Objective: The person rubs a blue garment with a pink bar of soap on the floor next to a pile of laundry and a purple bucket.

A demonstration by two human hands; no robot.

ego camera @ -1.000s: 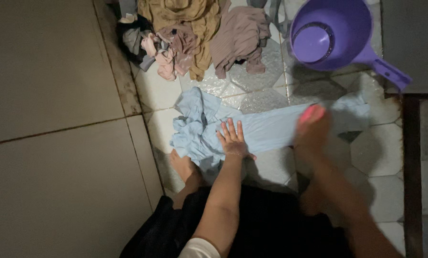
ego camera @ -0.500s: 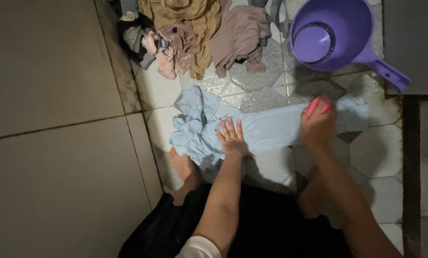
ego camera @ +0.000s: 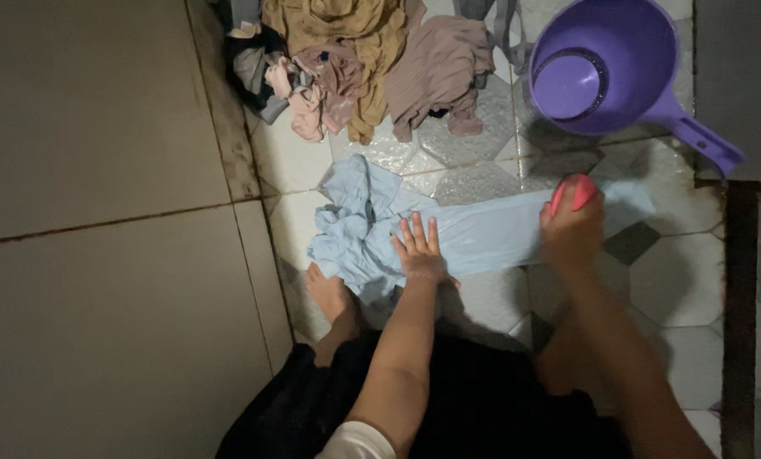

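Observation:
A pale blue garment (ego camera: 482,234) lies stretched across the tiled floor, bunched up at its left end. My left hand (ego camera: 420,248) presses flat on it with fingers spread, near the bunched part. My right hand (ego camera: 572,228) grips a pink-red brush (ego camera: 573,192) and holds it against the garment's right end.
A purple dipper (ego camera: 619,64) with a long handle sits at the top right. A heap of brown, pink and dark clothes (ego camera: 372,59) lies at the top. A beige tiled wall (ego camera: 100,229) fills the left. My bare foot (ego camera: 328,293) rests beside the garment. A dark threshold strip (ego camera: 738,323) runs down the right.
My right hand with the brush has slid a little to the right along the garment and is sharp now, not blurred. My left hand stays pressed in place.

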